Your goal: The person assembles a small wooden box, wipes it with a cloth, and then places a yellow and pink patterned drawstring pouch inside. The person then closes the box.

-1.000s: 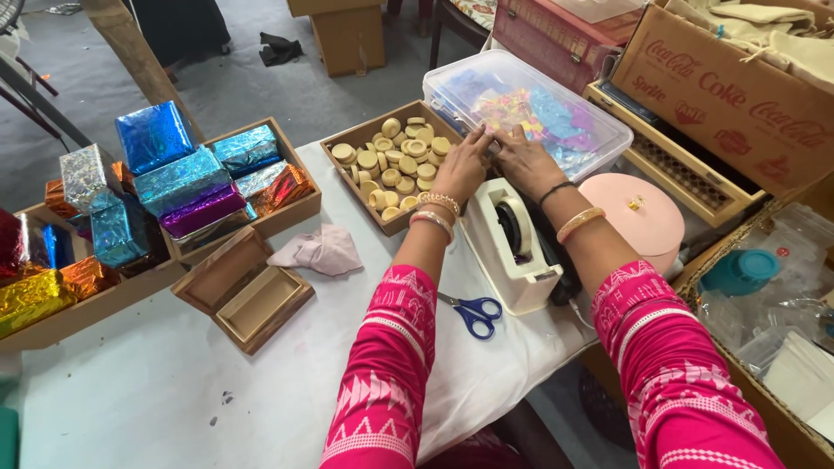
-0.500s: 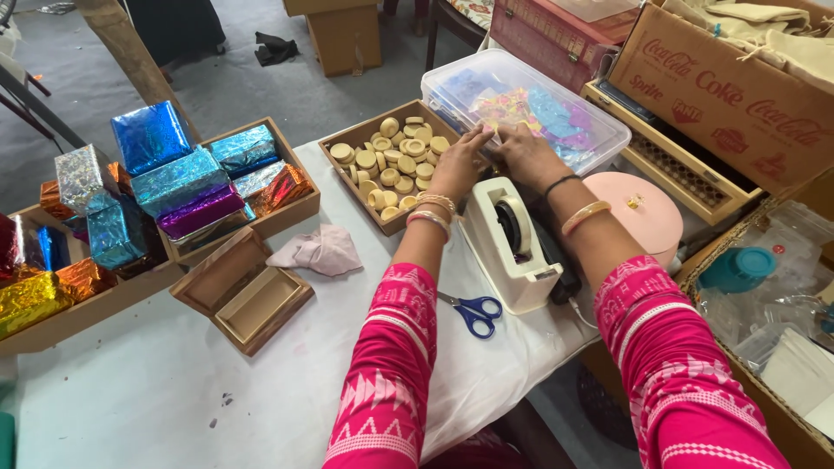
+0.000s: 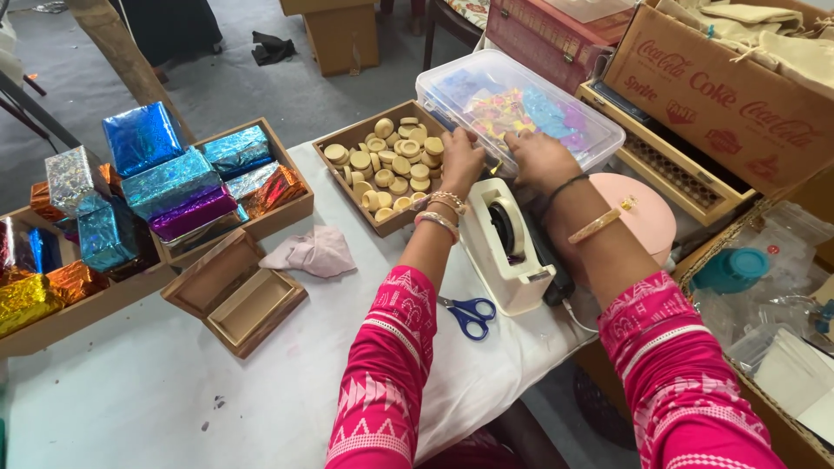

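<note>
Both hands are resting on the near edge of the clear plastic lidded box point(image 3: 556, 95).

The left hand point(image 3: 461, 160) and right hand point(image 3: 540, 159) are lying curled against its rim, gripping nothing I can make out; the box's long axis is running diagonally, near-left to far-right, beside the wooden tray of round discs point(image 3: 347, 139) on the white-covered surface point(image 3: 130, 399).

Tape dispenser point(image 3: 508, 247) between forearms; scissors point(image 3: 469, 314) before it; disc tray point(image 3: 382, 178) left of plastic bin point(image 3: 599, 139).
</note>
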